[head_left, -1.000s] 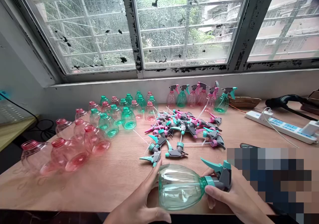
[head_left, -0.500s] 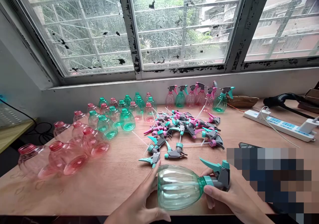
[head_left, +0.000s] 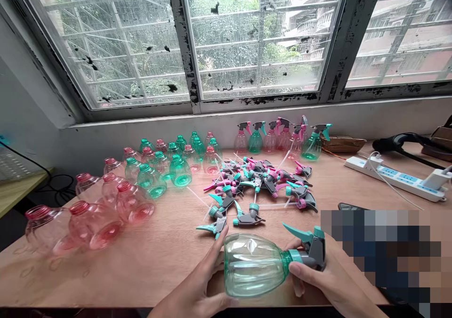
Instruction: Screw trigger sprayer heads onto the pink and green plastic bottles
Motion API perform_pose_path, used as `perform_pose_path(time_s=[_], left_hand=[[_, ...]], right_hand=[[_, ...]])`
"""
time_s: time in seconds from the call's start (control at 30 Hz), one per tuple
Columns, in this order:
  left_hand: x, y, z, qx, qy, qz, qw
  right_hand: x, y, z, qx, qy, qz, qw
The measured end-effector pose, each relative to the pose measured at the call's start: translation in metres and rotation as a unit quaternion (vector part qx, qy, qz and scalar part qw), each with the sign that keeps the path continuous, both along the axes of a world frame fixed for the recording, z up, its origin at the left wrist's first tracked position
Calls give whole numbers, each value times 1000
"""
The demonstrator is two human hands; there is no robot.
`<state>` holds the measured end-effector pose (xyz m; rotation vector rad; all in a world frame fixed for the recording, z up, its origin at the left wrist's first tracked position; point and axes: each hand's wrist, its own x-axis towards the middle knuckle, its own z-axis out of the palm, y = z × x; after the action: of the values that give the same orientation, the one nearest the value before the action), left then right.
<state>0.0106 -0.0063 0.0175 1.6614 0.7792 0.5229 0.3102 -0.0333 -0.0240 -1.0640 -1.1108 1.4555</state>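
Note:
A clear green spray bottle [head_left: 252, 266] lies sideways between my hands near the table's front edge, its base to the left. My left hand [head_left: 201, 280] is wrapped round the base end, thumb below and fingers behind. At the neck, my right hand [head_left: 318, 275] grips the teal collar of a grey and teal trigger sprayer [head_left: 314, 249], which sits on the bottle's mouth. Whether it is screwed tight I cannot tell. Just beyond the bottle lies a heap of loose trigger sprayers [head_left: 259, 181] in grey, pink and teal, with thin white tubes.
Open pink bottles [head_left: 95, 224] and green bottles [head_left: 181, 169] stand in rows at left. Several bottles with sprayers on, one a green bottle [head_left: 312, 146], line the back wall. A white power strip [head_left: 395, 176] lies at right, near a phone [head_left: 353, 206] partly hidden by blurred blocks.
My left thumb has shifted slightly inward under the bottle's base. The bottle, the sprayer and my right hand stay almost in place.

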Motion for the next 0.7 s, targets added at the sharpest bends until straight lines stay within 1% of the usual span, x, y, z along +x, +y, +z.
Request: perform_pose_path(time_s=[0.17, 0.33, 0.47, 0.7], left_hand=[[-4, 3, -6, -13, 11, 9, 1000], [-3, 2, -3, -1, 13, 6, 1000], [-1, 0, -3, 10, -8, -2, 1000], [-4, 4, -6, -15, -1, 5, 1000]], right_hand=[[-1, -1, 2, -2, 4, -9, 1000], [0, 0, -2, 2, 11, -6, 1000], [0, 0, -2, 0, 10, -3, 1000], [-1, 0, 3, 11, -18, 8, 1000]])
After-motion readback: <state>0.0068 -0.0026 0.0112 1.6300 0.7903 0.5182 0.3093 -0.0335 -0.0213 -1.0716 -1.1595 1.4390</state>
